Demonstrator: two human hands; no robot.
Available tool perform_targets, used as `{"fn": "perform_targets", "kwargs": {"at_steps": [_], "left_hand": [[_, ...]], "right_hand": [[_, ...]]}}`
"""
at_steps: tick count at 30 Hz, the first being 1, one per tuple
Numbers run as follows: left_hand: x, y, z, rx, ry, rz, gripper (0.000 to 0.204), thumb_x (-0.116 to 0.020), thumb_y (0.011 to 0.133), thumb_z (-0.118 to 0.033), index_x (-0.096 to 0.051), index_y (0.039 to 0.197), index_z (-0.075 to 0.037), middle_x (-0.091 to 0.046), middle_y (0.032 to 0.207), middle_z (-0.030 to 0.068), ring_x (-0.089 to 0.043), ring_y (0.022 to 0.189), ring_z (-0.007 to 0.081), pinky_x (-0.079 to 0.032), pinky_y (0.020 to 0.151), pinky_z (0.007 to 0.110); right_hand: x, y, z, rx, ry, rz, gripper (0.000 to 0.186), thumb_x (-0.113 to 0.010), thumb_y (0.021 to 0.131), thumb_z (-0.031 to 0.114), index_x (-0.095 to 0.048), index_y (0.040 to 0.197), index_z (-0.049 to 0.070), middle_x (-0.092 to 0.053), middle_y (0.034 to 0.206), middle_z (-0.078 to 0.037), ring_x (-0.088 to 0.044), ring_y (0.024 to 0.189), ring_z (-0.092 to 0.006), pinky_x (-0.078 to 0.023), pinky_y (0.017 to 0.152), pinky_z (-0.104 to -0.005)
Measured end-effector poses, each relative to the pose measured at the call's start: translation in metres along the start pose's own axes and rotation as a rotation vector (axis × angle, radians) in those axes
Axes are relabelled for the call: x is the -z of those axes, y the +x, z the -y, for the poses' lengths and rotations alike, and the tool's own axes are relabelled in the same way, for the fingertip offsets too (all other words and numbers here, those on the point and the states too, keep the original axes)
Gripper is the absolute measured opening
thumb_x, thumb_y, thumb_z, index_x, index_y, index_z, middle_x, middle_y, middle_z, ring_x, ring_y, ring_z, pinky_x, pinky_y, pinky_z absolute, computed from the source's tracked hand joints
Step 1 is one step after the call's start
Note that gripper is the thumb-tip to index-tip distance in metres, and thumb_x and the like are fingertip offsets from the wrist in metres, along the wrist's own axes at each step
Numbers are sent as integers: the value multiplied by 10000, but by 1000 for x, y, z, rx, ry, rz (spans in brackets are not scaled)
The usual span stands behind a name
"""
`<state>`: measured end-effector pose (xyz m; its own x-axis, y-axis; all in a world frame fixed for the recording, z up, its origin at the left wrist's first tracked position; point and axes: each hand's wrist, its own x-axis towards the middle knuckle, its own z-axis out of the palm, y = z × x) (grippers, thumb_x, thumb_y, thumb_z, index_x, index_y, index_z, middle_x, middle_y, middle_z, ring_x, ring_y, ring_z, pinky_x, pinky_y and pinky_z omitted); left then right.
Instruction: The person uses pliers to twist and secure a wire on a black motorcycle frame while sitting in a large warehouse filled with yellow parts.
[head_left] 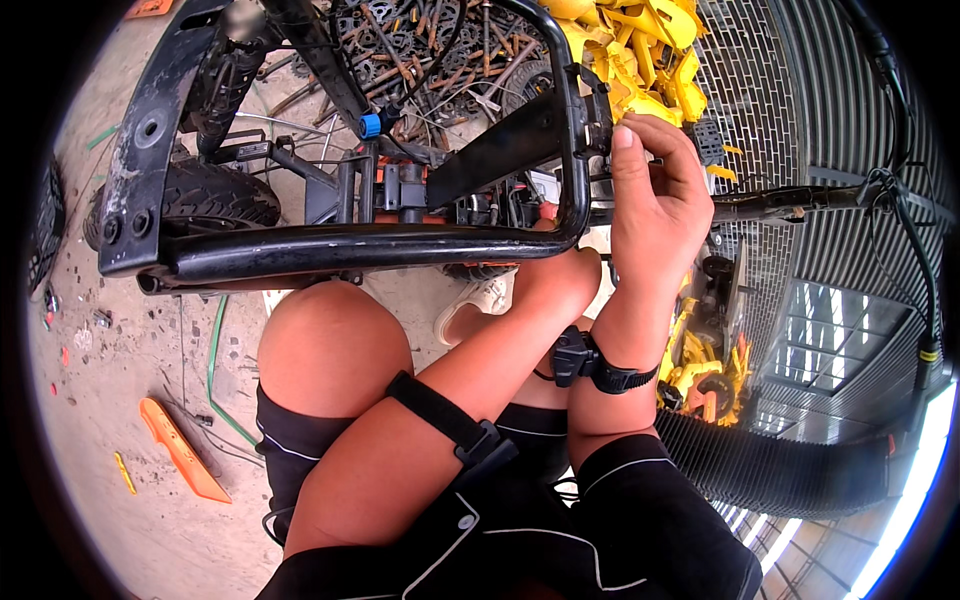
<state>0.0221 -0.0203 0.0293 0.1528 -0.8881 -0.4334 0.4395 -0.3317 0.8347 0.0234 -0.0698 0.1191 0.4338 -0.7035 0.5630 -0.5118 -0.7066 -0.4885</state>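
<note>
A black tubular metal vehicle frame [370,248] stretches across in front of me, over my knees. My right hand [660,195] is raised beside its right upright. The thumb and fingers are bent together close to a small black bracket [594,108]; anything between the fingertips is too small or hidden to make out. My left hand [562,275] reaches under the frame's lower right corner, its fingers mostly hidden by the tube. Inside the frame are a black flat bar [495,150], a blue cap [371,125] and dark mechanical parts with wiring.
A black tyre [215,195] sits at the left. Rusty metal parts [420,50] are heaped beyond the frame, with yellow plastic panels [650,50] at the upper right. On the concrete floor lie an orange panel [180,450], a yellow stick [125,473] and a green strap [215,370].
</note>
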Motion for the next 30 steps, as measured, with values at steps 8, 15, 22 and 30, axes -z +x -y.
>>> {"fn": "perform_targets", "kwargs": {"at_steps": [8, 15, 22, 30], "left_hand": [[-5, -1, 7, -11, 106, -78, 578, -662, 865, -229, -491, 1337, 58, -643, 1220, 299, -644, 1162, 415, -498, 968, 422], [-3, -7, -4, 53, 91, 49, 390, -610, 868, -120, -535, 1221, 29, -678, 1070, 194, -692, 978, 290, -529, 864, 391], [-1, -18, -6, -9, -348, 391, 599, -507, 772, 130, -488, 1357, 1, -633, 1174, 117, -643, 1058, 217, -522, 970, 340], [25, -62, -33, -45, -491, 489, 731, -478, 734, 107, -412, 1457, 23, -594, 1316, 197, -591, 1241, 326, -443, 1117, 455]], "right_hand": [[16, -12, -9, -127, 81, 24, 126, -690, 984, 96, -703, 1068, 3, -687, 1056, -37, -596, 915, -75, -478, 736, -225], [45, -33, -29, -335, 108, -35, 161, -593, 1038, 108, -661, 1147, 10, -683, 1046, -39, -588, 893, -73, -466, 726, -221], [81, -54, -61, -483, 151, 59, 173, -548, 1051, 126, -662, 1130, 23, -698, 1051, -31, -607, 903, -92, -477, 756, -236], [88, -62, -67, -656, 473, 73, 197, -708, 969, 127, -727, 1069, -41, -736, 865, -53, -644, 760, -73, -525, 670, -227]]}}
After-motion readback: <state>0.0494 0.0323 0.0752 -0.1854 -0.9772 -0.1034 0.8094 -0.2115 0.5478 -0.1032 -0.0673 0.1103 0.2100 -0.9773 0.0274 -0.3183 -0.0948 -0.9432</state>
